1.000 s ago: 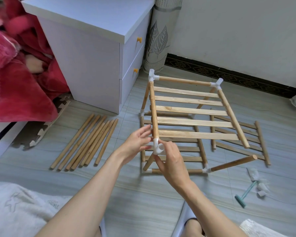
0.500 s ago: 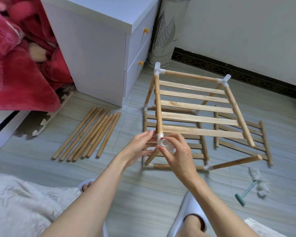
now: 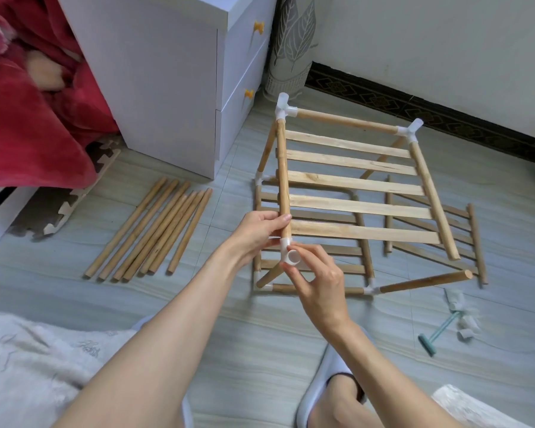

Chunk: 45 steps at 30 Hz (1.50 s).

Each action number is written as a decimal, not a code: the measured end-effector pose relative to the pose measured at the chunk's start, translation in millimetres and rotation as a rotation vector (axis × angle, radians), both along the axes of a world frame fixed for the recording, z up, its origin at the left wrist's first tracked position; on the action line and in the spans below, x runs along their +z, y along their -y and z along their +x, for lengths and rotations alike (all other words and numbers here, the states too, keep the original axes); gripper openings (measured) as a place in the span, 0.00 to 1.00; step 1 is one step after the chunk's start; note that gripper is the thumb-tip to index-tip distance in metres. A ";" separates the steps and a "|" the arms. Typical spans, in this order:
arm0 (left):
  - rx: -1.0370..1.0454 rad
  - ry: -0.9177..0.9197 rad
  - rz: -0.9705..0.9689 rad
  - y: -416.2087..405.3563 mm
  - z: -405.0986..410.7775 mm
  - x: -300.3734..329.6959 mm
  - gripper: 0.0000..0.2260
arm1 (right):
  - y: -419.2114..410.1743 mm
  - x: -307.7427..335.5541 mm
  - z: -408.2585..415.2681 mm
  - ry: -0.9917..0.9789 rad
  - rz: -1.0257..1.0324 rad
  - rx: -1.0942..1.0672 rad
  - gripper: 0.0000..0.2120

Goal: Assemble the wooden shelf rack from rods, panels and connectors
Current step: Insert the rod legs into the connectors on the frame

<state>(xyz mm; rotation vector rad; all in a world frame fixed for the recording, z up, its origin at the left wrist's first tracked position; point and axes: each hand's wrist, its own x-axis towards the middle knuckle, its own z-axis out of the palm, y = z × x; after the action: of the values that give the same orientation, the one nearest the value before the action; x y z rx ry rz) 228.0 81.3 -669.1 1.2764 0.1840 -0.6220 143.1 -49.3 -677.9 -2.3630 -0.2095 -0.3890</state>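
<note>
white connector pinched by right fingers; left fingers grip rod.

Half-built rack stands on floor: upper slatted panel w/ five flat slats, tilted, far edge raised. White plastic connectors at far corners and, joined by a rod. Near-left connector sits on the left side rod's end. Lower panel lies flat underneath. One rod sticks out from the near-right bottom connector, free end up. Spare panel flat on floor, just right. Eight or so loose rods lie side by side, left of rack. Spare connectors near right.
</note>
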 end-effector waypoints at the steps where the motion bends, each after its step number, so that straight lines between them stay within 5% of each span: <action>1: 0.015 -0.008 0.006 1.6 0.1 -0.2 0.07 | -0.3 -0.8 -0.8 0.003 0.005 -0.008 0.15; 12: 0.019 -0.051 0.072 3.2 -1.5 9.8 0.11 | 5.7 3.7 -1.4 -0.082 -0.068 0.105 0.14; 19: 0.108 -0.074 0.045 12.0 9.1 6.6 0.10 | 10.6 0.2 6.3 -0.103 -0.146 0.127 0.25; 33: 0.257 -0.093 -0.044 22.9 2.8 -6.5 0.07 | 20.8 8.8 21.1 -0.184 -0.205 0.061 0.21; 37: 0.203 -0.056 0.004 18.7 -1.1 -5.6 0.08 | 22.8 10.5 21.9 -0.246 -0.204 0.067 0.29; 42: 0.116 0.035 0.043 8.3 -10.0 -7.0 0.09 | 33.1 28.6 38.2 -0.250 -0.559 0.110 0.41; 45: 0.097 0.081 0.079 2.9 -14.0 -6.6 0.10 | 31.8 33.5 51.4 -0.291 -0.604 0.234 0.44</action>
<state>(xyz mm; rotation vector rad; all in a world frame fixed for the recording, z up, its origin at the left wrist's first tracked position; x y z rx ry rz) 214.0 78.4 -675.7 1.3580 0.2037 -0.4830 194.5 -81.1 -644.4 -2.9000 -0.5168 0.1605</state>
